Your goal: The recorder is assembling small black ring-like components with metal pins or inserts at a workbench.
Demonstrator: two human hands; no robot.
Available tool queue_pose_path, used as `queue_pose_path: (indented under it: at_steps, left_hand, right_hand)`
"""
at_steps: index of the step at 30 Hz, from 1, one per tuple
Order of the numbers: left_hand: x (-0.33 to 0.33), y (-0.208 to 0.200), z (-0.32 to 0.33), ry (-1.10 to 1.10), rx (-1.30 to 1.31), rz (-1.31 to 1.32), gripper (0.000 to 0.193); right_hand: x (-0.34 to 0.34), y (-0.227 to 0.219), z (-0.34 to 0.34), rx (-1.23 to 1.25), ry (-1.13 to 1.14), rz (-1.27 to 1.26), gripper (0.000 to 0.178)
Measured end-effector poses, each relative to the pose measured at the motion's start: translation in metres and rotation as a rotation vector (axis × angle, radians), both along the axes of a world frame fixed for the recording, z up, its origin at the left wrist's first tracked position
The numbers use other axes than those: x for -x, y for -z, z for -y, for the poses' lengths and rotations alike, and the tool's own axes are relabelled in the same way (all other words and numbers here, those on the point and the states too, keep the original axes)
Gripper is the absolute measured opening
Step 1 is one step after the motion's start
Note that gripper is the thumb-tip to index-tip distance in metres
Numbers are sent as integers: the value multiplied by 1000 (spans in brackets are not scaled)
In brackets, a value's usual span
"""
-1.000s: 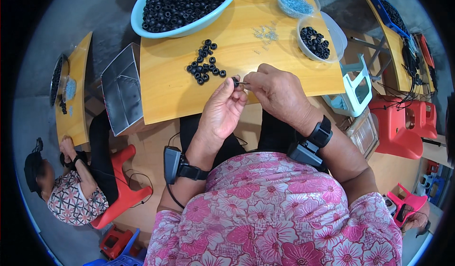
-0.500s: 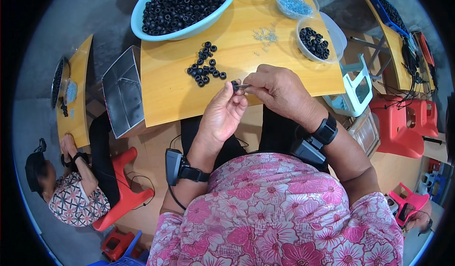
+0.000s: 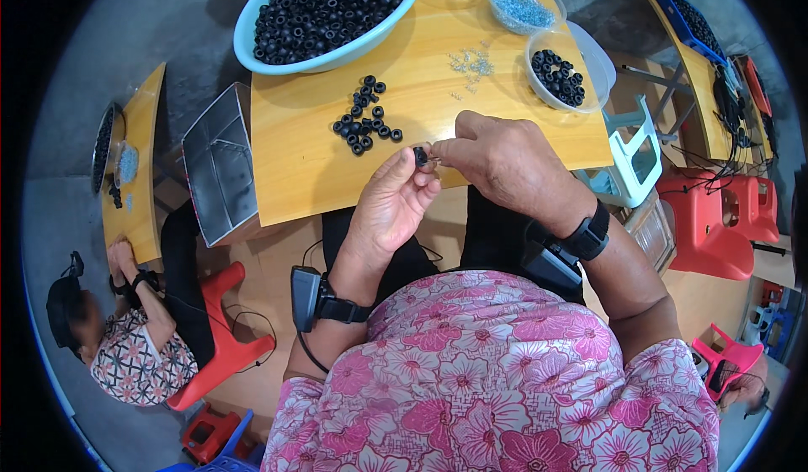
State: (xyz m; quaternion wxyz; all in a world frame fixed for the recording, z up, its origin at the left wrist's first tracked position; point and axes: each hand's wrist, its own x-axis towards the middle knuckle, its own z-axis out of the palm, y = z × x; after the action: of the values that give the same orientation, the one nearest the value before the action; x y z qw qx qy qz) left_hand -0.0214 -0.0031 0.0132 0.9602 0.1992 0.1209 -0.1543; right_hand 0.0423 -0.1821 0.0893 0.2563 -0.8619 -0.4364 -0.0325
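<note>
Loose rings lie on the table. Right of them, the left hand clamps a black ring near the table's front edge; beside it, the right hand pinches a thin piece, hard to make out.

In front of the right hand, the yellow table gives a bare lane, which passes forward between the loose black rings and the scattered tiny pieces. The blue basin blocks the far left, and a clear bowl stands at the right.
</note>
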Motion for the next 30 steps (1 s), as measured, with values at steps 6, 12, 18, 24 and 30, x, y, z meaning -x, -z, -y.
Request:
queue_pose_path:
  at_steps: [6, 12, 18, 24, 30]
  left_hand:
    - [-1, -9, -1, 12, 69, 27, 24]
    - [0, -10, -1, 12, 19, 67, 25]
    - [2, -8, -3, 8, 11, 97, 26]
    - [3, -9, -1, 4, -143, 121, 22]
    - [3, -4, -2, 18, -164, 145, 22]
  right_hand:
    - [6, 1, 4, -27, 22, 48, 21]
    - [12, 7, 4, -48, 43, 173, 21]
    - [14, 6, 3, -5, 29, 240, 21]
    - [19, 3, 3, 11, 49, 247, 22]
    - [19, 0, 3, 60, 36, 245, 21]
